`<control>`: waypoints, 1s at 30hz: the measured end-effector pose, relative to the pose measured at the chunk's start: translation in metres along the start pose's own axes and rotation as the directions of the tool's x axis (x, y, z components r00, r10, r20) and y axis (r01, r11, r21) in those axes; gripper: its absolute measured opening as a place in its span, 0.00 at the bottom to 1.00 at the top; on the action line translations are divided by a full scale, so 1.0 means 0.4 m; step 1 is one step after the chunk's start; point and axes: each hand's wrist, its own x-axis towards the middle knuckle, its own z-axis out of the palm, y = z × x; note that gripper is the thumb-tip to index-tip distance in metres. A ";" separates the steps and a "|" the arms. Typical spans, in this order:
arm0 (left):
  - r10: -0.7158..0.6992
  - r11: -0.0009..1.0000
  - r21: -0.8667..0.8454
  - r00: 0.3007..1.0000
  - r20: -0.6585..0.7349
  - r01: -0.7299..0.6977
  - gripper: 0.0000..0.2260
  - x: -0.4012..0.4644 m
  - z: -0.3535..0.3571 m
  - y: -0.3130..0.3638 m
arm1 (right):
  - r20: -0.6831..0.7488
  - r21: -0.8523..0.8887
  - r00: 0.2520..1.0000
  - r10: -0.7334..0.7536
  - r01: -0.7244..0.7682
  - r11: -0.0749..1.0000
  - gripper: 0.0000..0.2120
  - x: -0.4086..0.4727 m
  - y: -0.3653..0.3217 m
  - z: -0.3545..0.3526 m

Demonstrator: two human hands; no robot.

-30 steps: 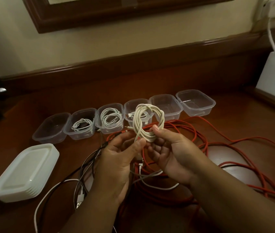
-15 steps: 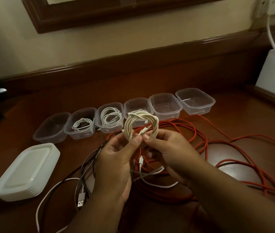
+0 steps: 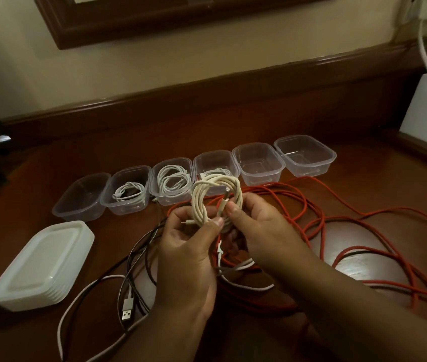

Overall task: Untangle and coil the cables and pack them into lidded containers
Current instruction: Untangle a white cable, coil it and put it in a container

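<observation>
Since the earlier frame, we have turned the cream cable coil (image 3: 216, 198) so its loop stands more upright, with one plug end now crossing its opening. We grip the coil with both hands close together above the wooden table (image 3: 376, 205): our left hand (image 3: 189, 257) pinches its lower edge at 7 o'clock, and our right hand (image 3: 254, 228) pinches the plug end at 4 o'clock. Clear containers (image 3: 258, 163) line up at 12 o'clock, stacked lids (image 3: 41, 265) lie at 8 o'clock, and the red cable (image 3: 363, 257) sprawls at 3 o'clock.
</observation>
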 end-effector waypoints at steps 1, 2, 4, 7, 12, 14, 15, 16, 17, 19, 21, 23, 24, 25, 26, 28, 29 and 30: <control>0.005 1.000 0.002 1.000 0.016 -0.005 0.12 -0.003 0.002 0.002 | -0.006 -0.001 1.000 -0.013 0.013 1.000 0.06 -0.002 -0.002 0.000; 0.009 1.000 0.009 1.000 0.030 -0.009 0.12 -0.004 0.004 0.004 | -0.016 -0.007 0.999 -0.032 0.032 0.999 0.05 -0.003 -0.004 -0.001; 0.036 0.997 0.059 0.998 0.045 -0.039 0.11 -0.003 0.006 0.007 | -0.061 -0.041 0.991 -0.115 0.113 0.993 0.08 -0.006 -0.005 -0.005; 0.104 0.979 0.169 0.993 0.046 -0.111 0.12 0.004 0.002 0.010 | -0.057 -0.208 0.958 -0.281 0.264 0.942 0.11 -0.010 -0.004 -0.014; 0.156 0.918 0.353 0.983 0.097 -0.180 0.13 0.006 -0.006 0.018 | -0.006 -0.380 0.952 -0.305 0.280 0.881 0.04 -0.007 -0.006 -0.036; 0.165 0.901 0.383 0.978 0.128 -0.203 0.14 0.006 -0.009 0.017 | -0.005 -0.435 0.953 -0.303 0.271 0.859 0.06 -0.003 -0.006 -0.037; 0.159 0.910 0.364 0.978 0.136 -0.198 0.14 0.007 -0.009 0.016 | -0.007 -0.464 0.955 -0.298 0.261 0.847 0.07 0.000 -0.006 -0.037; 0.138 0.932 0.316 0.981 0.138 -0.176 0.14 0.009 -0.009 0.015 | -0.011 -0.477 0.957 -0.291 0.251 0.842 0.07 0.004 -0.004 -0.037; 0.102 0.960 0.244 0.985 0.139 -0.133 0.14 0.010 -0.009 0.016 | -0.019 -0.473 0.959 -0.282 0.240 0.848 0.07 0.006 -0.004 -0.038; -0.009 0.998 0.067 0.987 0.158 -0.002 0.14 0.014 -0.008 0.018 | -0.044 -0.447 0.962 -0.269 0.221 0.867 0.09 0.012 -0.006 -0.043; -0.100 0.994 -0.018 0.976 0.194 0.105 0.10 0.020 -0.011 0.019 | -0.069 -0.442 0.965 -0.253 0.197 0.875 0.10 0.018 -0.008 -0.050; -0.126 0.992 0.028 0.973 0.192 0.123 0.08 0.023 -0.011 0.018 | -0.069 -0.460 0.972 -0.226 0.171 0.872 0.11 0.021 -0.010 -0.052; -0.118 0.993 0.044 0.977 0.179 0.112 0.08 0.024 -0.011 0.016 | -0.066 -0.474 0.975 -0.212 0.156 0.867 0.12 0.022 -0.009 -0.053; -0.102 0.994 0.046 0.982 0.160 0.096 0.09 0.024 -0.011 0.012 | -0.065 -0.492 0.978 -0.198 0.141 0.859 0.13 0.023 -0.009 -0.050; -0.086 0.996 0.043 0.987 0.135 0.081 0.09 0.024 -0.010 0.008 | -0.062 -0.507 0.981 -0.186 0.129 0.852 0.13 0.023 -0.008 -0.047; -0.066 0.997 0.036 0.996 0.056 0.064 0.09 0.025 -0.011 -0.004 | -0.040 -0.496 0.989 -0.145 0.106 0.862 0.13 0.023 -0.004 -0.039; -0.066 0.997 0.034 0.998 0.010 0.066 0.09 0.026 -0.012 -0.011 | -0.022 -0.479 0.994 -0.110 0.086 0.874 0.12 0.022 -0.001 -0.033; -0.074 0.997 0.033 0.997 -0.033 0.075 0.10 0.028 -0.014 -0.018 | -0.001 -0.477 0.997 -0.074 0.064 0.877 0.12 0.021 0.001 -0.028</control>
